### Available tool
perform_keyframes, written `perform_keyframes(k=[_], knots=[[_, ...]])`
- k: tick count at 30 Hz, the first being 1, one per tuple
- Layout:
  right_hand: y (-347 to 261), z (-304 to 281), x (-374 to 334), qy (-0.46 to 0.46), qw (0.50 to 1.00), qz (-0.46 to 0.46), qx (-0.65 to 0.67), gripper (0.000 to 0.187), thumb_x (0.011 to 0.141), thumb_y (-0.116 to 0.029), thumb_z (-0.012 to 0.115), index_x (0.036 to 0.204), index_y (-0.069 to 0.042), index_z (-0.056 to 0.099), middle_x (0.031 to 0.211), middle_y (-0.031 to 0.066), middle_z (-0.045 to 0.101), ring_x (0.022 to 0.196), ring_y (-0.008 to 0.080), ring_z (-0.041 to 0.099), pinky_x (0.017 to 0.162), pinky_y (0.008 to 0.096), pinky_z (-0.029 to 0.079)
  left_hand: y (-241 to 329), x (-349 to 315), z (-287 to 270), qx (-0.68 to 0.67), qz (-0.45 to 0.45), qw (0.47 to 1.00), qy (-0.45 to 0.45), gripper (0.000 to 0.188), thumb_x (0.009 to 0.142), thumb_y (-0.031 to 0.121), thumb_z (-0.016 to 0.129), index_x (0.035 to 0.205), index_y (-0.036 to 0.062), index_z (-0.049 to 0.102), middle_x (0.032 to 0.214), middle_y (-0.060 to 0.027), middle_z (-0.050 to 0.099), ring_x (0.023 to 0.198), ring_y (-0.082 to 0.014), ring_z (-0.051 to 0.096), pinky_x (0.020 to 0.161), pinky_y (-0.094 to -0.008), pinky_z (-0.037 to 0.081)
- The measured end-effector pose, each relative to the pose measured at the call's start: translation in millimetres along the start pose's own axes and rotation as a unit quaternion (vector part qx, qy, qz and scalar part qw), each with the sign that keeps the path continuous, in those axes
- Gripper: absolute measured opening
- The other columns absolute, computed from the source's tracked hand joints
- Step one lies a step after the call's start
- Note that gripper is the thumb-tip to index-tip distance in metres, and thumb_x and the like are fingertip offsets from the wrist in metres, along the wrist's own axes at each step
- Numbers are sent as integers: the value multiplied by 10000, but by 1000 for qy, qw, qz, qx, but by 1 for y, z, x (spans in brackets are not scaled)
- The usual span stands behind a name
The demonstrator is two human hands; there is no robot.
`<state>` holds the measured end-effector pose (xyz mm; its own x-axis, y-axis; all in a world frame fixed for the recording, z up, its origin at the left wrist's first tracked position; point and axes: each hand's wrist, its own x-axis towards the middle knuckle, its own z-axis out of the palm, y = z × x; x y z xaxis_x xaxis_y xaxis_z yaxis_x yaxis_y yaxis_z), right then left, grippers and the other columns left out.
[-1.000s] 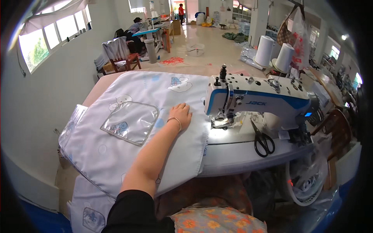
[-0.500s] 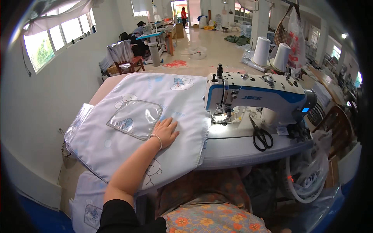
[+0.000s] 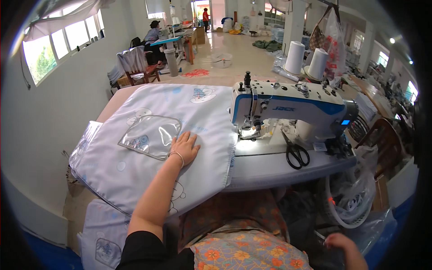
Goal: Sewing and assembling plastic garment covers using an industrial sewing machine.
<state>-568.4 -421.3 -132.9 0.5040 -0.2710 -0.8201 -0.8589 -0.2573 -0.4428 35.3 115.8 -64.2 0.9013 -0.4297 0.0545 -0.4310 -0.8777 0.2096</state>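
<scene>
My left hand (image 3: 185,148) lies flat with fingers spread on a pale printed cloth (image 3: 202,162) that covers the left part of the sewing table. Beside its fingers is a clear plastic pocket (image 3: 153,135) with dark edging, set on the cloth. Low at the right, off the table, my right hand (image 3: 339,243) is closed, with a small pale sliver (image 3: 320,236) showing at its fingertips; I cannot make out what it is. The cloth's frayed right edge lies beside the needle area of a white and blue sewing machine (image 3: 288,101).
Black scissors (image 3: 297,155) rest on the machine bed. Two white thread cones (image 3: 294,57) stand behind the machine. A white basket (image 3: 330,207) holding plastic bags is below the table at right. More printed cloth (image 3: 101,229) hangs at lower left. A person (image 3: 153,38) sits farther back.
My right hand has come into view at the lower right, closed. My left hand stays flat on the cloth. The whole view has shifted slightly, and the seated person's head now shows upright.
</scene>
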Motion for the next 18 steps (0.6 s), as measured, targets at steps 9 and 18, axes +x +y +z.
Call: perform_keyframes(k=[9,18], knots=[[-270,-39,-156,401,531,-576,476,93,934,-152,593,1006,-100,565,810,-14,545,655,83,530,522,222,428,118,-75,-52,-311,360,878,49,428,883,204,709,1266,47,599,1336,-182,578,1275,-345,523,1090,-426,407],[-515,-20,-269,570,252,-763,170,359,950,-248,633,1255,-80,544,982,74,667,892,168,635,762,323,491,311,-154,-153,-666,482,550,-147,1034,845,209,764,1574,42,50,1529,-262,336,1398,-330,390,1151,-417,315]])
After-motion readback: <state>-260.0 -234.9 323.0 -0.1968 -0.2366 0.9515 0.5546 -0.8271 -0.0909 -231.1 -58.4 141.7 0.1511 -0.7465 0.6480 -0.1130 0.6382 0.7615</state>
